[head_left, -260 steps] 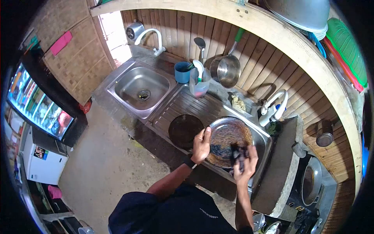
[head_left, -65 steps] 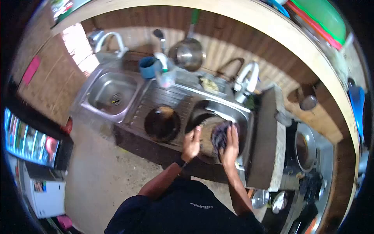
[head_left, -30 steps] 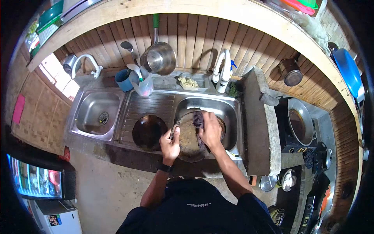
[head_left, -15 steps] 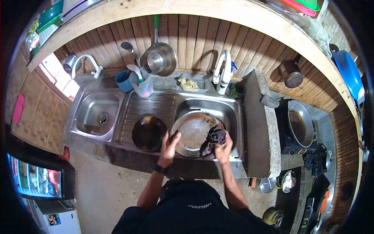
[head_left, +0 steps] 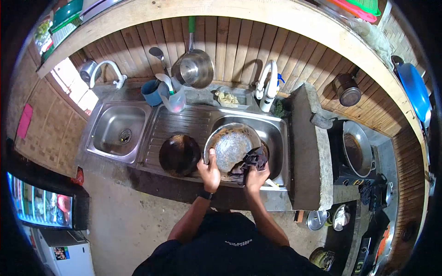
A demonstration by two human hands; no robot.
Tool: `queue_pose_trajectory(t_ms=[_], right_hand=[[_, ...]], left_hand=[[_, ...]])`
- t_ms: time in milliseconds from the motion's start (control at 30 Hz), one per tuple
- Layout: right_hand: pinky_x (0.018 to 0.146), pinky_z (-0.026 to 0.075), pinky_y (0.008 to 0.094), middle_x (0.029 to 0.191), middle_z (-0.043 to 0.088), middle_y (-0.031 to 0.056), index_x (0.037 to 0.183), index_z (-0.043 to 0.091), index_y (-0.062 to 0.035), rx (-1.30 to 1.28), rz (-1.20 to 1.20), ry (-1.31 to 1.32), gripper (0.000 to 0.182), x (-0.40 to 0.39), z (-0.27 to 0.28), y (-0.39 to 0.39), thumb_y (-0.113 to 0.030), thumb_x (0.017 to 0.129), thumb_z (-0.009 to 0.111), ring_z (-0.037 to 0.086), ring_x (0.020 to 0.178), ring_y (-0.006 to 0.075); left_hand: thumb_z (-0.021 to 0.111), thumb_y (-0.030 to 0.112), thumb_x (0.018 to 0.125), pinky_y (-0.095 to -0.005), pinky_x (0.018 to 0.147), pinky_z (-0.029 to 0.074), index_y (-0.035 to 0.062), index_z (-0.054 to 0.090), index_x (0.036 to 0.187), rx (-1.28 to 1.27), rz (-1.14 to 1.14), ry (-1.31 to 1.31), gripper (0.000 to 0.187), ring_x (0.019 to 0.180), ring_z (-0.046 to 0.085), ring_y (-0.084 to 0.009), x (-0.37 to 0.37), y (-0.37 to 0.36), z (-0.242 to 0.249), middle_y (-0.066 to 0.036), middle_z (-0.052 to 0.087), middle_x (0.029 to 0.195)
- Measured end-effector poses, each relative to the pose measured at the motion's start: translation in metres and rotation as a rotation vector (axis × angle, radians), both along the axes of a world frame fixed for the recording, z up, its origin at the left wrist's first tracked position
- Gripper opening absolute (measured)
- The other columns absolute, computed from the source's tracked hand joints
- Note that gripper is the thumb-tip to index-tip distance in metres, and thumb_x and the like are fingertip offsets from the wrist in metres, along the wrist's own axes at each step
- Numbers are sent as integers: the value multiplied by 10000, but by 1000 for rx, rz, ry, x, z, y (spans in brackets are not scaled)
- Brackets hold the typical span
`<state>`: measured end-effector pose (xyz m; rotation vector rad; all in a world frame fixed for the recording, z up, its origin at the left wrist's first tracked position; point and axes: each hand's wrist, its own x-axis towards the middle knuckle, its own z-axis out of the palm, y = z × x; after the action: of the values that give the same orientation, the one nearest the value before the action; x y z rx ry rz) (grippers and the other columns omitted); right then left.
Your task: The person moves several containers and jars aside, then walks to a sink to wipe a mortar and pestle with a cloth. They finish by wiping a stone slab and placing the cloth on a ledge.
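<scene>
One pan [head_left: 231, 147], left hand [head_left: 210, 175] at rim, basin [head_left: 277, 143] room rightward

I can't read a single word for certain. Two short lines of pale lettering [head_left: 238, 242] run across the front of my dark shirt [head_left: 202, 253], too small to spell out. A picture sticker [head_left: 61, 253] sits by the top edge of the white appliance [head_left: 76, 262], and yellow marks [head_left: 358, 182] dot the front edge of the stove [head_left: 339, 173], both illegible to me.
</scene>
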<state>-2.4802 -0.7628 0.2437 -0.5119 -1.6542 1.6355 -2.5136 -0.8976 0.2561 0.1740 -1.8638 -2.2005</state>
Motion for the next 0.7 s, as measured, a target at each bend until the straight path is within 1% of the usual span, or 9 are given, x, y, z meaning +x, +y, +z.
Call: queue_pose_trajectory(t_ms=[100, 233, 267, 333, 400, 500, 533, 600, 700], right_hand=[[789, 470, 271, 906, 638, 37, 1023, 615, 22, -88, -75, 60, 335, 3, -7, -17, 88, 721, 486, 589, 828, 134], [811, 484, 308, 873, 669, 55, 989, 637, 20, 56, 208, -31, 252, 8, -10, 32, 73, 768, 530, 608, 840, 161], [801, 487, 309, 855, 671, 56, 980, 641, 18, 97, 313, -35, 259, 7, 4, 43, 73, 754, 527, 611, 829, 163], [789, 500, 312, 850, 687, 127, 948, 634, 30, 312, 398, -143, 258, 6, 12, 59, 75, 712, 542, 638, 835, 163], [782, 507, 337, 871, 693, 169, 961, 617, 37, 302, 357, -161, 275, 0, 15, 55, 80, 699, 545, 676, 840, 239], [755, 513, 378, 851, 689, 197, 968, 604, 34, 460, 171, -431, 266, -3, 49, 46, 56, 704, 578, 683, 822, 344], [801, 491, 396, 889, 632, 221, 1041, 571, 36, 467, 102, -268, 340, -8, 52, 46, 17, 703, 608, 628, 849, 405], [910, 429, 406, 1009, 536, 236, 1135, 537, 31, 538, -180, -70, 449, -11, 78, 32, -12, 695, 618, 545, 978, 406], [1004, 330, 499, 1217, 430, 244, 1326, 451, -26, 812, -60, 73, 671, -3, 86, 13, -119, 695, 659, 419, 1171, 375]], left_hand=[[503, 260, 1033, -322, 942, 438, -50, 536, 1269, 351, 0, 77, 391, 1091, 552, -151, 4, 18, -30, -81, 601, 1214], [509, 171, 1013, -339, 1021, 392, -24, 494, 1339, 326, -338, 24, 380, 1202, 508, -170, 1, -16, -1, -96, 560, 1310], [519, 174, 1012, -326, 1018, 395, -6, 508, 1326, 535, -431, -70, 362, 1178, 515, -155, -4, -27, 10, -79, 566, 1289], [567, 265, 999, -276, 889, 433, 3, 591, 1195, 140, -442, -27, 327, 997, 539, -101, -16, -36, 12, -30, 628, 1055], [544, 275, 1016, -257, 697, 433, -10, 653, 1018, 0, -358, 28, 305, 773, 485, -54, -11, -30, -1, 42, 600, 814], [536, 267, 1023, -256, 766, 442, -23, 640, 1060, 20, -214, 27, 310, 844, 507, -61, 2, -19, -9, 20, 618, 905], [535, 274, 1024, -257, 800, 437, -21, 634, 1083, 45, -194, 11, 317, 880, 511, -67, 4, -16, -10, 11, 620, 945], [532, 287, 1026, -258, 867, 426, -17, 624, 1128, 96, -151, -32, 333, 952, 521, -79, 11, -7, -13, -7, 622, 1025], [529, 301, 1027, -269, 910, 420, -20, 620, 1147, 201, -150, -65, 356, 996, 528, -91, 18, 2, -16, -11, 627, 1072]])
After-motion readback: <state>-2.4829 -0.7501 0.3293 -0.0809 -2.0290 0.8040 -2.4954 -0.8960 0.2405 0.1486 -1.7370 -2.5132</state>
